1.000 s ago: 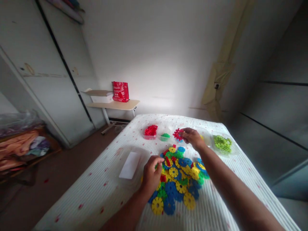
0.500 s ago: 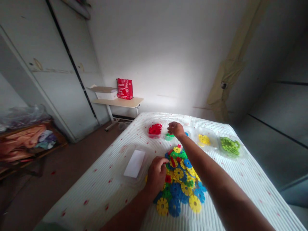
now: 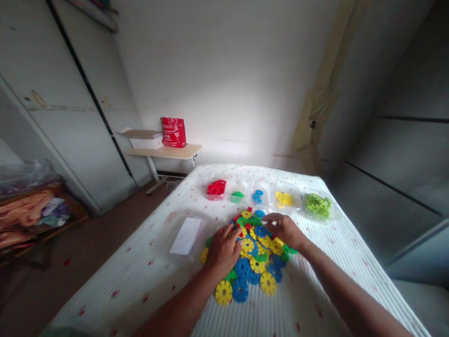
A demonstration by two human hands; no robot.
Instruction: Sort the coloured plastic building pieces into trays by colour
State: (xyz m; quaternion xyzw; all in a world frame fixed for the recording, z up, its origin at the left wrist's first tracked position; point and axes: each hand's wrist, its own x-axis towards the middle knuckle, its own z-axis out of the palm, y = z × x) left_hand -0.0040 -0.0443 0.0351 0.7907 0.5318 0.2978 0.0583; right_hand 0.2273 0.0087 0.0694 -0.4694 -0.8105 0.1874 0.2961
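Observation:
A heap of flat plastic gear-shaped discs point(image 3: 254, 262), yellow, blue, green and red, lies on a white striped bed point(image 3: 147, 276). My left hand point(image 3: 221, 249) rests on the heap's left edge, fingers curled down onto the discs. On the heap's upper right lies my right hand point(image 3: 284, 229), its fingers bent and touching blue and yellow discs. Whether either hand grips a disc is hidden. Beyond the heap stand clear trays of sorted pieces: red point(image 3: 216, 188), dark green point(image 3: 237, 196), blue point(image 3: 258, 195), yellow point(image 3: 283, 199) and light green point(image 3: 317, 205).
A clear lid with a white paper point(image 3: 185, 236) lies left of the heap. A small table point(image 3: 164, 152) with a red bag point(image 3: 173, 132) and a white box stands by the far wall. A wardrobe point(image 3: 63, 107) and a cluttered shelf point(image 3: 31, 210) are at the left.
My right hand has come back from the far trays, where it held a red piece a second ago, to the heap. My left hand stayed at the heap's left edge.

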